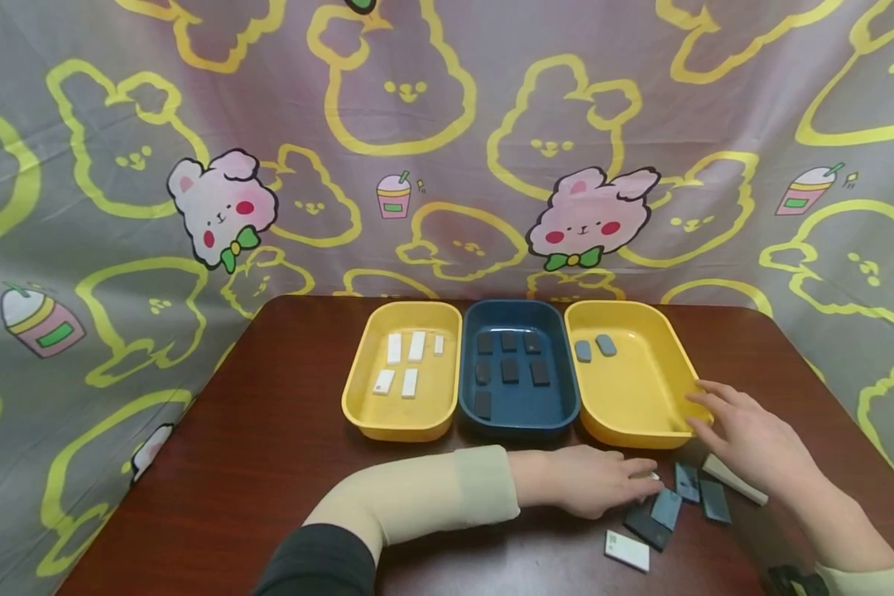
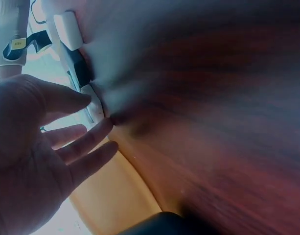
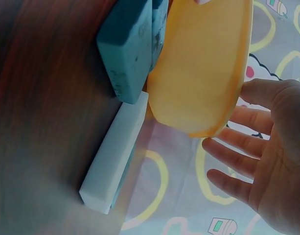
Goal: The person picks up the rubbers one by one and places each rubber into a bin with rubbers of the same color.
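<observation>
My left hand [image 1: 592, 480] reaches over a loose group of small flat blocks, fingers nearly straight. Its fingertips are at a white block [image 2: 95, 104], mostly hidden in the head view; whether they touch it I cannot tell. Close by lie a blue-grey block [image 1: 666, 507], a black block [image 1: 646, 528] and a white block [image 1: 627, 551]. My right hand [image 1: 760, 443] is spread at the near right corner of the right yellow tray [image 3: 198, 73], with nothing in it. Below it are a long white block [image 3: 115, 152] and more blue-grey blocks [image 1: 715, 502].
Three trays stand side by side. The left yellow tray [image 1: 402, 432] holds several white blocks, the dark blue tray [image 1: 520, 426] several black ones. Two blue-grey blocks [image 1: 594, 348] lie in the right yellow tray. A patterned curtain [image 1: 447, 182] hangs behind the brown table [image 1: 268, 414].
</observation>
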The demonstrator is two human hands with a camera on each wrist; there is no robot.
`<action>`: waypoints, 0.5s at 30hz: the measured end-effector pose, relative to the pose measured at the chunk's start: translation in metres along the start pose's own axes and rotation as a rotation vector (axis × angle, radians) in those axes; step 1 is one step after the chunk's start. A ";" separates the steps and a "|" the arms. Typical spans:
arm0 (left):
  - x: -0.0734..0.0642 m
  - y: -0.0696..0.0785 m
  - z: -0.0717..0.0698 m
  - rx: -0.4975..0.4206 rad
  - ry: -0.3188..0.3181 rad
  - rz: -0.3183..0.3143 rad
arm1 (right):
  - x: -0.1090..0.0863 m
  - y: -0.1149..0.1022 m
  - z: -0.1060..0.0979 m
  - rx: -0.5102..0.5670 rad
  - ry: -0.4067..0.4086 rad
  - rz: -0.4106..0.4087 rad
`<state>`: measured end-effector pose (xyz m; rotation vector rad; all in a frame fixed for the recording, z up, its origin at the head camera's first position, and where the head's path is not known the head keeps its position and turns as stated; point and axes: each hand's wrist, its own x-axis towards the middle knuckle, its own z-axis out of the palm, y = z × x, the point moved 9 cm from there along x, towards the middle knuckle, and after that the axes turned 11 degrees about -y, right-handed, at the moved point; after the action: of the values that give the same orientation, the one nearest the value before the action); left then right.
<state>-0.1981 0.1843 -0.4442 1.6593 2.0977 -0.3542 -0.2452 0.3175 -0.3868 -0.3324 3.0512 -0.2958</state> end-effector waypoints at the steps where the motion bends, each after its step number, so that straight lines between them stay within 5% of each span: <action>1: 0.002 0.000 0.000 0.015 -0.004 -0.006 | 0.000 0.001 0.001 0.004 -0.007 0.006; 7: 0.010 0.002 0.000 0.084 -0.025 -0.026 | -0.001 0.003 0.007 0.027 -0.026 0.021; 15: 0.010 0.000 -0.006 0.024 0.022 -0.003 | 0.000 0.002 0.003 0.024 -0.003 -0.005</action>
<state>-0.2006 0.1954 -0.4434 1.6811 2.1196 -0.3649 -0.2452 0.3189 -0.3899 -0.3383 3.0416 -0.3311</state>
